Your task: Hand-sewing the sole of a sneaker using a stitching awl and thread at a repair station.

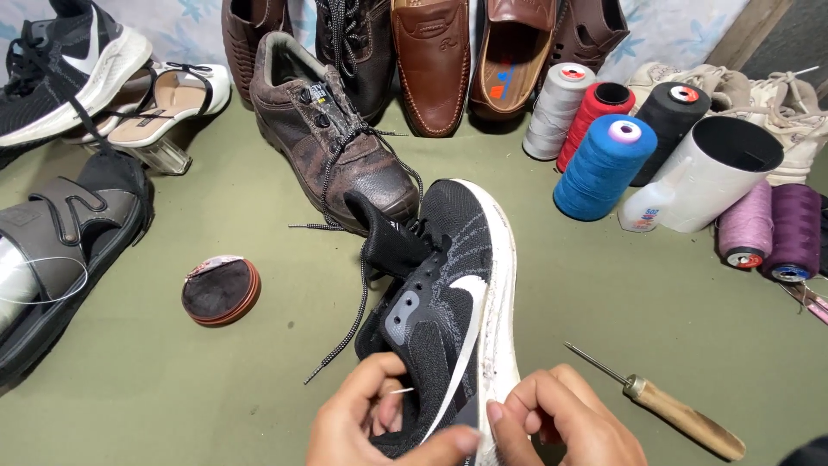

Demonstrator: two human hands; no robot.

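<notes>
We see the left hand (371, 418) with fingers (392, 367) curled tight around the heel of the black knit sneaker with a white sole (448, 293), thumb across the collar. The right hand (565, 423) pinches the sneaker's white sole edge, fingers (522, 401) nearly closed, a thin white thread (453, 380) running between both hands. The sneaker lies on the olive-green tabletop (604, 285), toe pointing away, touching a worn brown leather shoe (332, 134). A wooden-handled awl (668, 406) lies just beside the right hand.
</notes>
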